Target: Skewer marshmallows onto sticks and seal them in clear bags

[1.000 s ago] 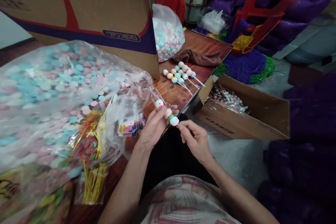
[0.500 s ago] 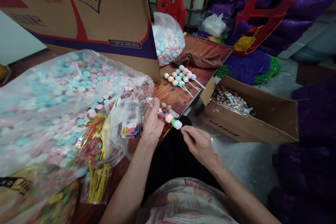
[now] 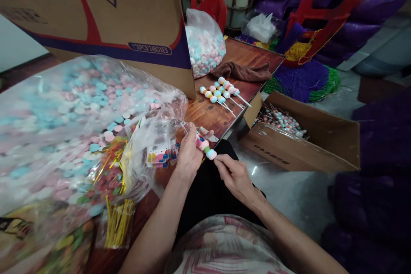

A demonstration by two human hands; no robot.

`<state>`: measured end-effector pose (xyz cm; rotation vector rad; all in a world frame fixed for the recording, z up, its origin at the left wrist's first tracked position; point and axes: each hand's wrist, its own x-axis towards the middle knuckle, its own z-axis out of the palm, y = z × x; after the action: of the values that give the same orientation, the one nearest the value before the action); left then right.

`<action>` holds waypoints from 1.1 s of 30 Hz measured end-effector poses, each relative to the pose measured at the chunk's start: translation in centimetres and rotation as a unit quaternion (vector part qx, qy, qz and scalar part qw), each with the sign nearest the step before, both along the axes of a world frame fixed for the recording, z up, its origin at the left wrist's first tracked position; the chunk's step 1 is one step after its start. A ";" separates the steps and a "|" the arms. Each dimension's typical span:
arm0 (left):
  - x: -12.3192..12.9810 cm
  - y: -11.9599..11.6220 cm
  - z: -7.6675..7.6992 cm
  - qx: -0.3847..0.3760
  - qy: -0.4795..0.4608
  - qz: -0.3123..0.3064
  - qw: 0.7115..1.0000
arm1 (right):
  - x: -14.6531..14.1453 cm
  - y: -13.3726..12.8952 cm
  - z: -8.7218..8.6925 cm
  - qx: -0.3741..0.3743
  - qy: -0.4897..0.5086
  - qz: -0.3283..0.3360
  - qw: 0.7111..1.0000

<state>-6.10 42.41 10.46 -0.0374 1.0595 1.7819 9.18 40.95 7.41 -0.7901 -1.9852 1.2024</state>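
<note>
My left hand (image 3: 189, 152) is closed on a small clear bag (image 3: 199, 138) printed with coloured dots. A marshmallow skewer (image 3: 210, 154) in pink, green and pale blue sits partly inside the bag, its lower end sticking out. My right hand (image 3: 236, 175) pinches the skewer at that end; the stick itself is mostly hidden by the fingers. Beside my left hand lies a stack of printed bags (image 3: 157, 156). Several finished-looking marshmallow skewers (image 3: 221, 90) rest together on the table (image 3: 205, 113), beyond my hands.
At left spreads a large clear bag of marshmallows (image 3: 105, 90), with yellow twist ties (image 3: 118, 224) nearer me. A tall carton (image 3: 128, 21) stands behind it. A brown cloth (image 3: 242, 71) lies on the table; an open carton of skewers (image 3: 303, 154) stands on the floor at right.
My right hand has moved left, pushing the marshmallow skewer deeper into the bag, so less of it shows. My left hand keeps its hold. The view has shifted slightly.
</note>
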 end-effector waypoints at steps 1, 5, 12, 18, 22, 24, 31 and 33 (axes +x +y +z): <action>-0.1 0.0 0.1 -0.005 -0.001 -0.003 1.000 | 0.0 -0.1 0.3 -0.086 0.018 0.012 0.996; -0.1 0.0 0.3 0.008 0.004 -0.041 0.999 | -0.4 -0.5 0.9 -0.388 0.154 0.029 0.908; 0.7 -0.3 -0.3 0.034 0.028 -0.108 0.993 | -1.2 0.3 0.7 -0.374 0.182 -0.009 0.909; -0.1 0.0 0.1 -0.006 -0.034 -0.073 0.997 | 0.6 1.2 0.5 -0.071 0.028 -0.044 0.996; -1.0 0.1 0.7 -0.014 -0.073 -0.069 0.995 | 1.3 1.7 0.9 -0.135 0.035 -0.073 0.988; -1.1 0.0 0.6 -0.003 -0.070 -0.086 0.994 | 1.3 2.0 1.1 -0.158 0.044 -0.076 0.984; 0.6 -0.3 -0.2 0.008 0.004 -0.090 0.996 | 0.5 1.4 -0.1 0.030 -0.008 -0.068 0.997; 1.3 -0.5 -0.2 0.010 0.015 -0.081 0.997 | 0.3 1.4 -0.8 0.163 -0.050 -0.064 0.983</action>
<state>-4.83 41.96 10.28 0.0857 1.0352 1.6500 9.49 42.37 6.62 -0.8075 -2.1062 0.7484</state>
